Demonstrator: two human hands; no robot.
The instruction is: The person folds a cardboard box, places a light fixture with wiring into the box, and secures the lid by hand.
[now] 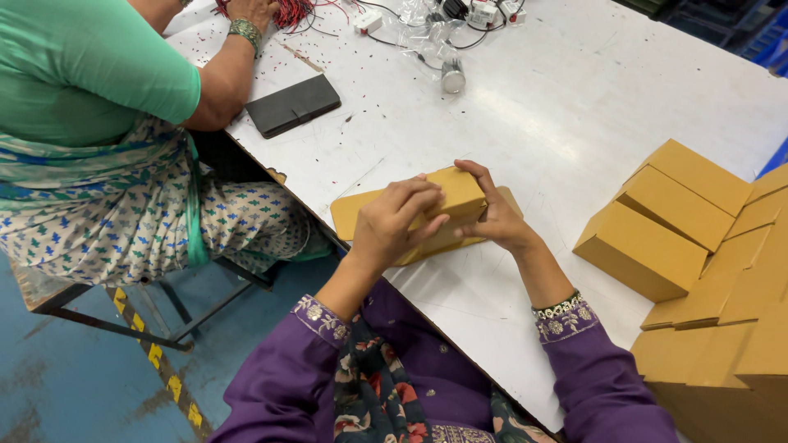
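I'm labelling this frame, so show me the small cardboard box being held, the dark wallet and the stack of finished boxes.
small cardboard box [458, 194]: head view, on its top face.
dark wallet [292, 105]: head view, on its cover's middle.
stack of finished boxes [640, 251]: head view, on the nearest box's side.

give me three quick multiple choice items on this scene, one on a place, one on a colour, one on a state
1. Where is the black wallet?
A. on the white table
B. on the floor
C. on the box stack

2. What colour are the person's sleeves?
A. green
B. purple
C. red

3. What is the state of the small cardboard box?
A. lying untouched
B. crushed flat
C. held by both hands

Answers: 1 A, it lies near the co-worker's arm. 2 B, both cuffs are purple. 3 C, the left hand and right hand each have a grip on it.
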